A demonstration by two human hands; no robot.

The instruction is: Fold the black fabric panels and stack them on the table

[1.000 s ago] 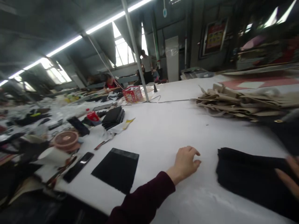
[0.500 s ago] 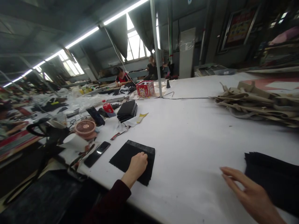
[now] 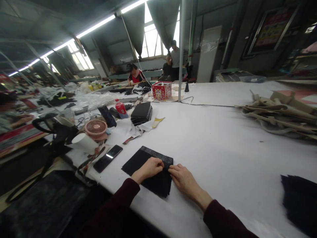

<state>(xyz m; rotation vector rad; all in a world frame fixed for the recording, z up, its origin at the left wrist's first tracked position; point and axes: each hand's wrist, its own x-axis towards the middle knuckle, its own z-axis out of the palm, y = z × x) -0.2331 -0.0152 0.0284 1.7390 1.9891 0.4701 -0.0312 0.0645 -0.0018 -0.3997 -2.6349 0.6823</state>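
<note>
A black fabric piece [image 3: 148, 172] lies flat on the white table, with a greyer strip along its far edge. My left hand [image 3: 151, 168] rests over its middle, fingers curled and pinched on the cloth. At the right edge of the same piece, my right hand [image 3: 182, 178] has its fingertips pressed together on the fabric, close to the left fingertips. What exactly lies between the fingertips is partly hidden. Further right, a pile of dark fabric [image 3: 299, 201] sits at the table's near side, apart from both hands.
Left of the cloth lie a phone [image 3: 108, 158], a pink fan [image 3: 96, 129] and a white cup [image 3: 84, 144]. Behind are a stack of black pieces [image 3: 141, 113], a red bottle [image 3: 121, 108] and a red box [image 3: 161, 91]. Beige material [image 3: 284, 114] is heaped right. People work farther back.
My right hand has moved left from beside the dark pile to the fabric's right edge, its fingers closing. My left hand stays on the cloth. The view has shifted slightly.
</note>
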